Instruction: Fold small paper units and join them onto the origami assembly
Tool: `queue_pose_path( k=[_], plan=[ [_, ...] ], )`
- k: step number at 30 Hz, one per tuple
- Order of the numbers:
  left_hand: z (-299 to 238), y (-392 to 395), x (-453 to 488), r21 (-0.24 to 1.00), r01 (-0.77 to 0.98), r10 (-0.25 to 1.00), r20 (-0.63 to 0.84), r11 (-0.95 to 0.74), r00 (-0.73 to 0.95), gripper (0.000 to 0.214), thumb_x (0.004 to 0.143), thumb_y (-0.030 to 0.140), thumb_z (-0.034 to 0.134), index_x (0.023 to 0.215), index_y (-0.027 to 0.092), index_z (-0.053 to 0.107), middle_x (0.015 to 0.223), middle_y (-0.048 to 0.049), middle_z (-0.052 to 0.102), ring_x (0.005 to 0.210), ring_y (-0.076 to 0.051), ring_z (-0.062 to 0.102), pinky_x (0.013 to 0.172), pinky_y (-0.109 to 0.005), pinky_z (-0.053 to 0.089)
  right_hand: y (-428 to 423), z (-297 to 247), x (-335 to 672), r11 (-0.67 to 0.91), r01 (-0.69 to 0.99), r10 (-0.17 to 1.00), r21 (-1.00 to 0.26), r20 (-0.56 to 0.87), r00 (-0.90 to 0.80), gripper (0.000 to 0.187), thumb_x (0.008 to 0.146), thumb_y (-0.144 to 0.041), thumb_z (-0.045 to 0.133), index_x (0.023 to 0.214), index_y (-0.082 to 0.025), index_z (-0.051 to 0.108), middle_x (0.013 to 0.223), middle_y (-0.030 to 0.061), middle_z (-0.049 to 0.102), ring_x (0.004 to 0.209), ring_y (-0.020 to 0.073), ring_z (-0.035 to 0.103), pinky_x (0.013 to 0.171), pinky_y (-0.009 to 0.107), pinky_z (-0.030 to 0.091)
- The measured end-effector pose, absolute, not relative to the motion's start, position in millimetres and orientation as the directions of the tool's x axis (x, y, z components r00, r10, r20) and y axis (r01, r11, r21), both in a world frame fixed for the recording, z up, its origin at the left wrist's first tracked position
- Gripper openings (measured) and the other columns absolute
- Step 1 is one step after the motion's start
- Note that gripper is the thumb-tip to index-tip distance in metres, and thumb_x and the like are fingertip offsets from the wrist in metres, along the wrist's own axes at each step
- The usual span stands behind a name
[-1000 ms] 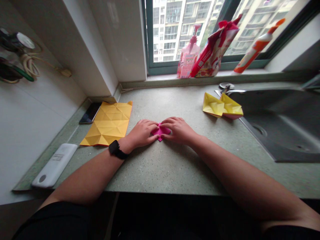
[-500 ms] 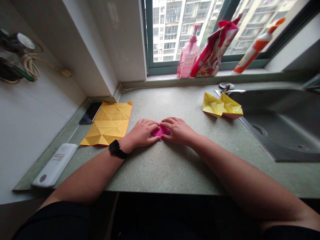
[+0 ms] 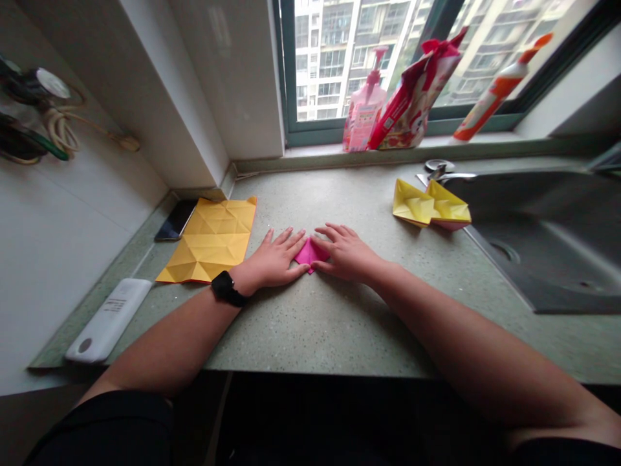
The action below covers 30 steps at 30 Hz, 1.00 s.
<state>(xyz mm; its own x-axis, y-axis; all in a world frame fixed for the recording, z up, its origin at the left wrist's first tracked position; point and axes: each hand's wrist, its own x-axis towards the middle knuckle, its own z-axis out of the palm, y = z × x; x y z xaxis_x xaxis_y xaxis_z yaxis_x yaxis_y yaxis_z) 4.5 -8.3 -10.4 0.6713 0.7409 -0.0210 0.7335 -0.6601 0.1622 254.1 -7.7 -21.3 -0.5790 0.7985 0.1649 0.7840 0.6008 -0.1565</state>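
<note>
On the sill (image 3: pixel 323 151) below the window (image 3: pixel 317 133), left to right: pink pump bottle (image 3: pixel 363 120), red patterned bag (image 3: pixel 412 103) just beside it, orange-and-white bottle (image 3: pixel 493 96) farther along. Grey sink (image 3: pixel 557 249) set into speckled desk (image 3: pixel 315 330) at right, round metal piece (image 3: pixel 440 166) near its back left corner. Far left: dark phone (image 3: pixel 175 220), flat white device (image 3: pixel 109 320) nearer the front edge, pale cord (image 3: pixel 62 129) looped at the wall (image 3: pixel 72 200).

Two hands (image 3: pixel 275 260) (image 3: pixel 348 255), one pink paper (image 3: pixel 309 252), one watch (image 3: pixel 223 286), one sink (image 3: pixel 557 259)
</note>
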Motion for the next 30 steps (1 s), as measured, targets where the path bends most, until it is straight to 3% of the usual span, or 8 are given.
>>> queue_pose_path(
  k=[5, 11, 18, 22, 26, 30],
  plan=[
    [-9.9, -11.8, 7.8, 0.133, 0.734, 0.74, 0.0, -0.666, 0.672, 0.076, 0.108, 0.061, 0.045, 0.172, 0.022, 0.034, 0.18, -0.0158, 0.03, 0.169, -0.041, 0.02, 0.134, -0.069, 0.005, -7.0, -24.1, 254.1, 0.603, 0.784, 0.798, -0.147, 0.138, -0.587, 0.065, 0.1, -0.06, 0.07, 0.156, -0.029, 0.063, 0.163, 0.0149, 0.058, 0.155, 0.0433, 0.046, 0.127, 0.065, 0.035],
    [-7.7, -15.1, 11.4, 0.105, 0.692, 0.696, 0.002, -0.714, 0.718, 0.072, 0.111, 0.051, 0.039, 0.173, 0.015, 0.031, 0.18, -0.0189, 0.029, 0.17, -0.034, 0.021, 0.137, -0.061, 0.001, -8.6, -22.6, 252.9, 0.58, 0.798, 0.815, -0.162, 0.125, -0.566, 0.07, 0.098, -0.063, 0.071, 0.158, -0.028, 0.061, 0.167, 0.0174, 0.054, 0.158, 0.0476, 0.04, 0.126, 0.07, 0.034],
    [-14.4, -15.8, 10.7, 0.139, 0.701, 0.704, -0.037, -0.699, 0.709, 0.071, 0.113, 0.052, 0.034, 0.175, 0.018, 0.026, 0.179, -0.0173, 0.031, 0.17, -0.034, 0.021, 0.137, -0.062, 0.0, -5.6, -21.1, 258.3, 0.592, 0.793, 0.804, -0.143, 0.168, -0.57, 0.067, 0.094, -0.062, 0.077, 0.152, -0.029, 0.066, 0.162, 0.0165, 0.058, 0.153, 0.0445, 0.048, 0.124, 0.066, 0.039],
    [-14.0, -16.0, 10.7, 0.165, 0.7, 0.704, -0.043, -0.695, 0.709, 0.071, 0.114, 0.054, 0.032, 0.176, 0.02, 0.025, 0.18, -0.0158, 0.028, 0.17, -0.033, 0.022, 0.137, -0.062, 0.0, -1.6, -10.3, 264.2, 0.65, 0.728, 0.758, -0.218, 0.256, -0.6, 0.045, 0.093, -0.048, 0.082, 0.133, -0.029, 0.078, 0.144, 0.013, 0.071, 0.131, 0.0349, 0.065, 0.115, 0.055, 0.05],
    [-13.1, -16.9, 12.0, 0.162, 0.711, 0.714, -0.055, -0.684, 0.698, 0.069, 0.114, 0.052, 0.032, 0.175, 0.019, 0.027, 0.181, -0.0158, 0.028, 0.17, -0.033, 0.02, 0.136, -0.062, -0.002, 1.1, -1.7, 266.7, 0.754, 0.592, 0.656, -0.285, 0.266, -0.707, 0.015, 0.095, -0.031, 0.076, 0.107, -0.031, 0.085, 0.12, 0.0055, 0.081, 0.113, 0.0272, 0.072, 0.106, 0.047, 0.053],
    [-7.0, -15.7, 12.2, 0.142, 0.697, 0.708, 0.043, -0.703, 0.705, 0.073, 0.108, 0.051, 0.049, 0.171, 0.016, 0.035, 0.178, -0.0179, 0.034, 0.168, -0.037, 0.023, 0.136, -0.064, 0.003, 3.6, -1.6, 267.9, 0.791, 0.534, 0.604, -0.299, 0.234, -0.762, 0.014, 0.094, -0.026, 0.076, 0.102, -0.032, 0.086, 0.115, 0.0021, 0.083, 0.108, 0.0246, 0.074, 0.104, 0.045, 0.053]
  ],
)
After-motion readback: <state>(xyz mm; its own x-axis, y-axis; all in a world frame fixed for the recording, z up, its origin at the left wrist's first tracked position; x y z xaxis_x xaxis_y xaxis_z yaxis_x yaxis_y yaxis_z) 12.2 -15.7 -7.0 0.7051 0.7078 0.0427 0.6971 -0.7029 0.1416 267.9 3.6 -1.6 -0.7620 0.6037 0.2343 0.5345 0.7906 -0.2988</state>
